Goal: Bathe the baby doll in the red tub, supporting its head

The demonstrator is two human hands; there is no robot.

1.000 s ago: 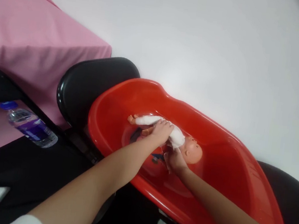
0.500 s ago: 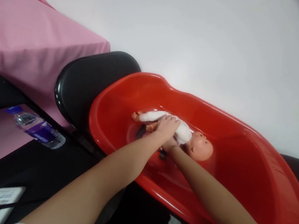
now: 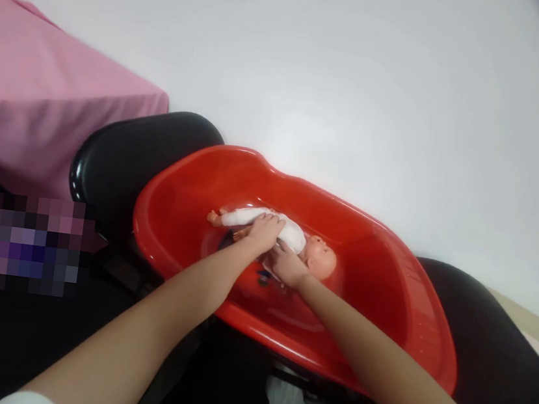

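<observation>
While the doll (image 3: 289, 238) lies on its back along the floor of the red tub (image 3: 386, 288), both hands are on its trunk. Its head points to the right end of the tub and its legs to the left end. The left hand (image 3: 265, 229) rests palm down over the hips and upper legs, fingers curled loosely over the white garment; whether they close fully round the body cannot be told. The right hand (image 3: 287, 266) lies against the near side of the chest, just below the head, fingers spread and partly tucked under the torso; a firm grip cannot be confirmed.

Handling, as judged:
- Weight: light; a small hollow plastic figure.
- Stiffness: head and limbs rigid, jointed at shoulder and hip, so limbs may swing when lifted.
- Surface: bare head and feet smooth and likely slippery; the cloth-covered trunk gives better purchase.
- Fragility: low, though joints should not be forced.

Best hold: one hand under neck and shoulders, the other round hips or thighs, not the head alone.

The tub sits across two black chair seats (image 3: 128, 152), with a pink cloth (image 3: 40, 108) to the left
</observation>
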